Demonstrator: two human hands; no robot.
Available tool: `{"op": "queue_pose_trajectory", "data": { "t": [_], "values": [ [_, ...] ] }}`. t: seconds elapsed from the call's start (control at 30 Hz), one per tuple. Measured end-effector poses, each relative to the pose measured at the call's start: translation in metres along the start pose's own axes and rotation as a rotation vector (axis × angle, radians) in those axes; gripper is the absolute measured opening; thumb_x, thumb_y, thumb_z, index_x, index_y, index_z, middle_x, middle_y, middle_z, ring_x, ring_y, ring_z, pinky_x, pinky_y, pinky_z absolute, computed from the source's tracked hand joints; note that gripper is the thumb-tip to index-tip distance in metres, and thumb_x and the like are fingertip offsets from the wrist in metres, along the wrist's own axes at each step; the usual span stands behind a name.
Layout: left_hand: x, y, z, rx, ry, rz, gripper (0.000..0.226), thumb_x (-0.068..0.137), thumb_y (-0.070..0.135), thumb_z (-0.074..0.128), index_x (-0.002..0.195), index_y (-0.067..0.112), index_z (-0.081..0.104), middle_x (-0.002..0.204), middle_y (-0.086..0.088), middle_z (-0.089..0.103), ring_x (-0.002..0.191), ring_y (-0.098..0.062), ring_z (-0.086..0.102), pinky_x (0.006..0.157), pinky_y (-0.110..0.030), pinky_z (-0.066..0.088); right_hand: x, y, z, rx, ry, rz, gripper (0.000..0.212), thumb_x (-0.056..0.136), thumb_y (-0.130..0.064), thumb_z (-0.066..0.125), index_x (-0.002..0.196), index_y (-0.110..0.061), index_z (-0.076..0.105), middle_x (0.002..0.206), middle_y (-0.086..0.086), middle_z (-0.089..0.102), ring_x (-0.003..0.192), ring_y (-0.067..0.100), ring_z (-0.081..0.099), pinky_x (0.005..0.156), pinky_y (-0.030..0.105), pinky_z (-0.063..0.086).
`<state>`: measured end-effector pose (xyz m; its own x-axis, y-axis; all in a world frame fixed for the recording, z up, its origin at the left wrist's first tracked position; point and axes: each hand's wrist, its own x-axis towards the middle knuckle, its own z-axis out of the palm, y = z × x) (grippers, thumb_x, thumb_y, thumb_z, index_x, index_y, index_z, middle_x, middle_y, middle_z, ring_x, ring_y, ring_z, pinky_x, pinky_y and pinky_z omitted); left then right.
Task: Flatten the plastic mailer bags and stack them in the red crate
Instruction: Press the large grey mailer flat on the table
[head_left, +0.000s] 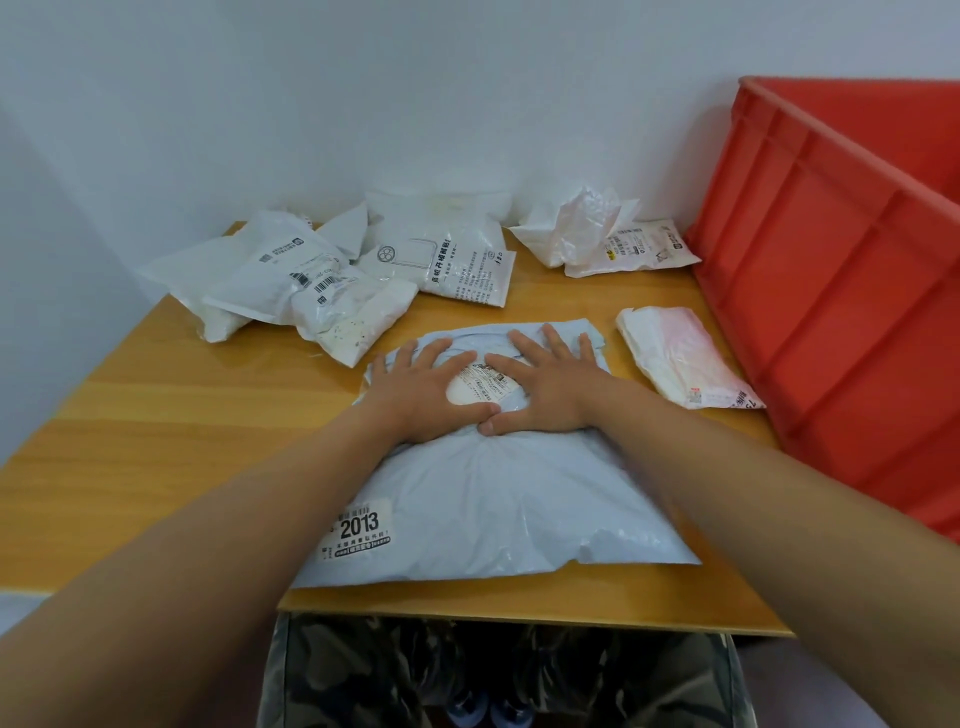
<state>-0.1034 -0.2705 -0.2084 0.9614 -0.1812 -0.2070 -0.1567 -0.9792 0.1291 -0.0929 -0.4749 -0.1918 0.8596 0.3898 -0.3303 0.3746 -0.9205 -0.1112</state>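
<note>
You had a pale blue-grey plastic mailer bag (493, 488) lying near the front edge of the wooden table (156, 415), puffy and creased, with a "2013" sticker at its near left corner. Your left hand (423, 387) and right hand (545, 387) lay flat on its far half, fingers straight and spread, thumbs almost meeting below a white shipping label (480, 384).

The tabletop was smooth, honey-coloured wood grain, set in a corner of plain white walls. Crumpled white mailers (291, 291) lay piled at the far left, another printed white bag (452, 260) behind, and a folded pinkish mailer (680, 364) to your right.

The red crate (831, 291), ribbed hard plastic, stood at the table's right side; its inside was hidden.
</note>
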Motion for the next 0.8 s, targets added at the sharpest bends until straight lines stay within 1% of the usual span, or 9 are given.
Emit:
{"op": "queue_pose_trajectory", "data": {
  "t": [0.1,0.2,0.3,0.37,0.47,0.53,0.67,0.8],
  "values": [
    [0.0,-0.001,0.0,0.001,0.006,0.004,0.093,0.071,0.093,0.034,0.151,0.053,0.01,0.165,0.013,0.002,0.152,-0.025,-0.003,0.118,-0.062,0.001,-0.025,-0.014,-0.004,0.048,0.071,0.012,0.102,0.071,-0.093,0.041,0.154,-0.05,0.001,0.164,-0.011,-0.021,0.148,0.026,-0.029,0.114,0.063,-0.018],
    [0.0,-0.001,0.001,-0.006,0.008,0.014,0.097,0.067,0.096,0.032,0.151,0.053,0.011,0.165,0.013,0.002,0.152,-0.026,-0.002,0.118,-0.061,0.0,-0.065,-0.028,0.006,0.164,0.051,-0.046,0.102,0.066,-0.096,0.038,0.15,-0.056,-0.003,0.163,-0.014,-0.022,0.147,0.024,-0.031,0.115,0.064,-0.016],
    [0.001,-0.002,0.0,-0.004,0.003,0.014,0.096,0.068,0.095,0.033,0.151,0.052,0.011,0.165,0.013,0.002,0.152,-0.026,-0.002,0.118,-0.061,0.0,-0.09,-0.035,0.026,0.083,0.011,-0.08,0.109,0.06,-0.099,0.037,0.147,-0.058,-0.014,0.16,-0.013,-0.029,0.144,0.026,-0.037,0.112,0.066,-0.017],
    [0.001,-0.001,0.0,-0.015,0.007,0.012,0.093,0.071,0.093,0.036,0.151,0.053,0.011,0.165,0.012,0.002,0.152,-0.026,-0.002,0.118,-0.061,0.0,-0.093,-0.036,0.042,0.04,0.028,-0.078,0.11,0.06,-0.1,0.037,0.147,-0.057,-0.016,0.16,-0.012,-0.031,0.142,0.027,-0.039,0.111,0.068,-0.018],
    [0.001,-0.002,0.0,-0.012,0.007,0.016,0.093,0.071,0.093,0.036,0.151,0.052,0.012,0.165,0.012,0.002,0.152,-0.027,-0.002,0.118,-0.062,0.001,-0.091,-0.037,0.055,0.027,0.119,-0.078,0.11,0.06,-0.101,0.034,0.15,-0.054,-0.009,0.163,-0.011,-0.025,0.144,0.027,-0.037,0.111,0.067,-0.019],
    [0.001,-0.002,0.001,-0.014,0.009,0.013,0.093,0.071,0.093,0.036,0.151,0.052,0.012,0.165,0.011,0.002,0.152,-0.027,-0.002,0.118,-0.062,0.001,-0.091,-0.037,0.058,0.029,0.151,-0.077,0.11,0.06,-0.102,0.033,0.151,-0.053,-0.004,0.164,-0.01,-0.021,0.146,0.026,-0.034,0.112,0.065,-0.019],
    [0.002,-0.001,0.003,-0.012,0.027,0.013,0.092,0.072,0.092,0.038,0.151,0.052,0.013,0.165,0.011,0.004,0.152,-0.027,-0.001,0.118,-0.061,0.002,-0.091,-0.038,0.058,0.053,0.157,-0.073,0.108,0.061,-0.101,0.034,0.151,-0.053,0.001,0.165,-0.011,-0.016,0.148,0.026,-0.028,0.115,0.063,-0.015],
    [0.002,-0.001,0.003,-0.011,0.036,0.01,0.091,0.072,0.091,0.038,0.151,0.052,0.014,0.165,0.01,0.004,0.152,-0.027,-0.001,0.118,-0.061,0.002,-0.092,-0.039,0.059,0.044,0.161,-0.062,0.107,0.062,-0.101,0.033,0.152,-0.053,0.002,0.165,-0.011,-0.015,0.149,0.025,-0.026,0.116,0.062,-0.014]
  ]
}}
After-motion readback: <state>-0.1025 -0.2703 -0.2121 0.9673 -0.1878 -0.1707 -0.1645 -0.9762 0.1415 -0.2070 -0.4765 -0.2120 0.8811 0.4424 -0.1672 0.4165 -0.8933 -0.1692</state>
